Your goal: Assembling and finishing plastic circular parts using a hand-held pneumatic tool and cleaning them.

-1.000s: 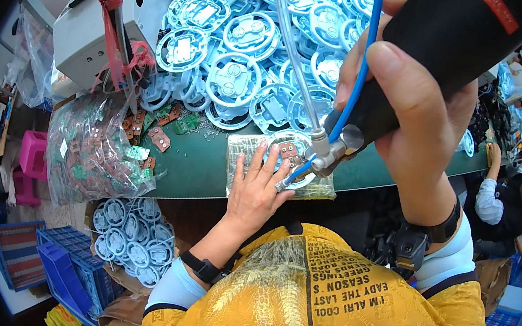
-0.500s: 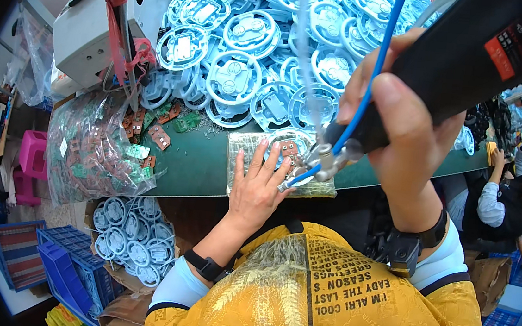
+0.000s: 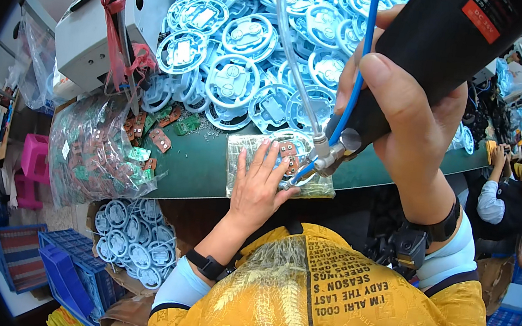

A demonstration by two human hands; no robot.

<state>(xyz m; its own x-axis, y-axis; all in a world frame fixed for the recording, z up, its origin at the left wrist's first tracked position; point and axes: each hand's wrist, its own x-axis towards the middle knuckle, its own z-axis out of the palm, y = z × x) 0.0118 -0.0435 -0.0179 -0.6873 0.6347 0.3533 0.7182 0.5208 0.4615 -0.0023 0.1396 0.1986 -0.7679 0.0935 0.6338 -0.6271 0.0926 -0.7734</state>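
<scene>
My right hand [image 3: 410, 108] is wrapped round a black electric screwdriver [image 3: 448, 46], held tilted over the near bench edge. A blue hose [image 3: 361, 72] and a clear tube [image 3: 290, 58] run to the metal fitting [image 3: 324, 153] at its lower end. Under the tip, a light-blue plastic ring part [image 3: 309, 144] lies on a wrapped, yellowish pad [image 3: 233, 160]. Reddish-brown circuit board pieces [image 3: 288, 148] sit inside the ring. My left hand [image 3: 256, 188] lies flat with fingers spread, its fingertips pressing on the ring's left side. The fitting hides where the tip touches.
A large heap of light-blue ring parts [image 3: 234, 81] covers the back of the green bench [image 3: 193, 172]. At left are a clear bag of circuit boards [image 3: 94, 148] and a grey machine [image 3: 107, 26]. More rings fill a box [image 3: 138, 239] below. Another person [image 3: 506, 195] works at right.
My right hand and the screwdriver have shifted slightly left. The clear tube, blurred before, now shows sharply. My left hand stays in nearly the same place on the ring part.
</scene>
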